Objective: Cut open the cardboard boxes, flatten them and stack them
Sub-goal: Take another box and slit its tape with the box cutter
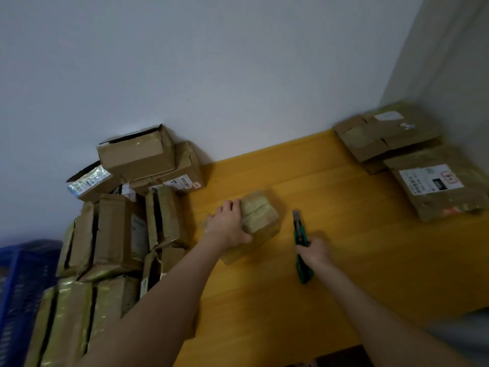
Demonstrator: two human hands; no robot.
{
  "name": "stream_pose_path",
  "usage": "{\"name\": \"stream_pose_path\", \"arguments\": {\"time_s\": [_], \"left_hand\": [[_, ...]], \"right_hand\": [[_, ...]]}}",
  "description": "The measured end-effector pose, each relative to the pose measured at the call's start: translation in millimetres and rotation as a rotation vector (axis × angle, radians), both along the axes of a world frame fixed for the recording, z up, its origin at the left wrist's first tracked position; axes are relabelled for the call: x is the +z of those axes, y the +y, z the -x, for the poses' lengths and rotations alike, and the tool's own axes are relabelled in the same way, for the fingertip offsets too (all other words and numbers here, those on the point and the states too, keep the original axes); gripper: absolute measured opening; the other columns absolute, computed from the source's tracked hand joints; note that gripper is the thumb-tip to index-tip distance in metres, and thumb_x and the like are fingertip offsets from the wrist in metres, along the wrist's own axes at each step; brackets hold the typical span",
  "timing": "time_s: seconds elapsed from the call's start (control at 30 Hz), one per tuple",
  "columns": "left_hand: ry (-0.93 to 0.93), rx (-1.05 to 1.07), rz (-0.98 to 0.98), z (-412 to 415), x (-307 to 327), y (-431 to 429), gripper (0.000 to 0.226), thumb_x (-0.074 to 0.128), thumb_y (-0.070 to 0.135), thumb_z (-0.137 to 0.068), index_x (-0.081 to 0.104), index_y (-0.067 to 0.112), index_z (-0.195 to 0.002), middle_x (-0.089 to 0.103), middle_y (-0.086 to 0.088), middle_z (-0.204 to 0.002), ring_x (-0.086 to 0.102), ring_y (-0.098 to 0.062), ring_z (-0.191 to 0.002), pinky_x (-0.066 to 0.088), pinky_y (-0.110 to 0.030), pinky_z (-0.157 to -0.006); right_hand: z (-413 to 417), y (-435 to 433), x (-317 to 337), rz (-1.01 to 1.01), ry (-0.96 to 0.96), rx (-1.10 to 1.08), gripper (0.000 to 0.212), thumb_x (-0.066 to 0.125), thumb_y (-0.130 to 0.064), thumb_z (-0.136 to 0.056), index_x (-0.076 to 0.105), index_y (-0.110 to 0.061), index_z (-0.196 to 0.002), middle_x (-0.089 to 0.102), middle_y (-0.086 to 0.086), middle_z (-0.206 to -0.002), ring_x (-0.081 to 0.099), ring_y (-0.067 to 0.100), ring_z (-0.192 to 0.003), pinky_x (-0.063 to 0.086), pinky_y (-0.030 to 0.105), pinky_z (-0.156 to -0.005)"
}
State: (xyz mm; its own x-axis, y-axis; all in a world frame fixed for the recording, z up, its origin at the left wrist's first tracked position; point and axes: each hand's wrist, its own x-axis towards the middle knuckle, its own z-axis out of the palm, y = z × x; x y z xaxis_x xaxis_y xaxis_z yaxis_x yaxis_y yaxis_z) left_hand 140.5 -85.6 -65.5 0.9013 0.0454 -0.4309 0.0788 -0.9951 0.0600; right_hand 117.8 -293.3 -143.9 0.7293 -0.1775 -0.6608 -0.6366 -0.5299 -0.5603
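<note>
- You stand at a yellow wooden table [344, 234] set into a corner of pale wall [211, 75].
- The box [260, 215] sits on the table near its middle. Its top is taped over, and a seam shows across it.
- Your left hand [229, 226] grips the box at its left end, with the fingers over the far edge and the thumb on the near side.
- Your right hand [315, 254] is closed round the handle of a green knife [299, 229]. Its tip points away from you, just beside the box's right side and not touching it.
- The step in hand looks to be the first cut. Run the blade along the taped seam, shallow enough to part only the tape.
- Press the box flat, keep your left fingers off the cutting line, and draw the blade away from that hand.
- The view is blurred, so I cannot tell how far the blade is out.
- A pile [119, 226] of boxes crowds the table's left end. The flattened stack [412, 160] lies at the far right, well apart.
- A blue crate [23, 287] stands left of the pile.
</note>
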Motion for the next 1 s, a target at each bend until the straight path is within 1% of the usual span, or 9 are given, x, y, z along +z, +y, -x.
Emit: {"name": "stream_pose_path", "arguments": {"time_s": [0.1,0.23,0.33,0.43,0.5,0.57,0.7,0.9,1.0], "left_hand": [[0.009,-0.13,-0.092,10,3,12,0.112,0.075,0.052,-0.071,0.003,0.022,-0.153,0.021,-0.005,-0.153,0.025,-0.029,-0.14,0.026,-0.052,-0.112],[0.035,-0.145,-0.117,19,4,21,0.116,0.075,0.05,-0.073,-0.004,0.022,-0.154,0.009,-0.004,-0.16,0.011,-0.028,-0.147,0.018,-0.053,-0.116],[0.05,-0.058,0.01,21,2,12,0.114,0.072,0.053,-0.075,-0.003,0.02,-0.155,0.001,-0.001,-0.162,0.003,-0.034,-0.148,0.013,-0.053,-0.119],[0.044,-0.024,0.062,19,2,9,0.114,0.076,0.051,-0.073,0.001,0.023,-0.155,0.007,0.001,-0.162,0.005,-0.035,-0.147,0.015,-0.055,-0.118],[0.034,-0.022,0.067,18,2,10,0.115,0.078,0.049,-0.072,0.004,0.023,-0.155,0.01,0.001,-0.161,0.008,-0.035,-0.147,0.016,-0.055,-0.118],[0.033,-0.016,0.076,16,1,11,0.115,0.079,0.048,-0.071,0.004,0.023,-0.155,0.011,0.001,-0.161,0.009,-0.035,-0.147,0.015,-0.054,-0.118],[0.039,-0.013,0.084,15,0,10,0.115,0.08,0.047,-0.071,0.005,0.023,-0.155,0.012,0.001,-0.161,0.008,-0.035,-0.147,0.015,-0.055,-0.118],[0.023,-0.005,0.096,16,-3,10,0.115,0.08,0.046,-0.071,0.006,0.023,-0.155,0.012,0.001,-0.161,0.008,-0.035,-0.147,0.016,-0.056,-0.118],[0.015,-0.007,0.091,17,-4,11,0.113,0.079,0.048,-0.072,0.006,0.024,-0.155,0.012,0.002,-0.161,0.008,-0.035,-0.147,0.017,-0.056,-0.118]], "right_hand": [[-4,3,20,-0.178,-0.111,-0.09,0.032,0.054,-0.016,-0.094,0.053,-0.011,-0.126,0.055,0.0,-0.09,0.056,0.02,-0.08,0.047,0.034,-0.067],[3,9,44,-0.268,-0.183,-0.001,0.045,0.054,-0.021,-0.094,0.045,-0.023,-0.137,0.06,0.001,-0.098,0.059,0.019,-0.083,0.046,0.03,-0.061],[11,8,52,-0.116,-0.269,0.164,0.044,0.058,-0.035,-0.092,0.05,-0.026,-0.135,0.064,0.002,-0.11,0.063,0.022,-0.091,0.054,0.039,-0.077],[17,0,60,0.133,-0.343,0.329,0.044,0.056,-0.039,-0.093,0.05,-0.03,-0.135,0.066,-0.003,-0.109,0.064,0.018,-0.078,0.056,0.034,-0.065],[18,-6,62,0.196,-0.364,0.383,0.045,0.055,-0.037,-0.094,0.047,-0.033,-0.137,0.068,-0.002,-0.105,0.064,0.018,-0.07,0.056,0.034,-0.059],[18,-9,66,0.199,-0.378,0.424,0.047,0.055,-0.035,-0.093,0.045,-0.036,-0.139,0.069,-0.001,-0.101,0.064,0.019,-0.068,0.056,0.034,-0.058],[18,-5,71,0.237,-0.386,0.509,0.048,0.056,-0.034,-0.091,0.046,-0.04,-0.139,0.07,-0.001,-0.1,0.064,0.021,-0.076,0.047,0.029,-0.054],[11,-8,76,0.169,-0.349,0.575,0.05,0.057,-0.028,-0.093,0.044,-0.036,-0.141,0.068,-0.004,-0.109,0.056,0.01,-0.067,0.034,0.022,-0.045],[5,-13,82,0.102,-0.328,0.618,0.051,0.059,-0.025,-0.092,0.045,-0.033,-0.141,0.064,-0.01,-0.093,0.048,0.001,-0.057,0.03,0.016,-0.043]]}}
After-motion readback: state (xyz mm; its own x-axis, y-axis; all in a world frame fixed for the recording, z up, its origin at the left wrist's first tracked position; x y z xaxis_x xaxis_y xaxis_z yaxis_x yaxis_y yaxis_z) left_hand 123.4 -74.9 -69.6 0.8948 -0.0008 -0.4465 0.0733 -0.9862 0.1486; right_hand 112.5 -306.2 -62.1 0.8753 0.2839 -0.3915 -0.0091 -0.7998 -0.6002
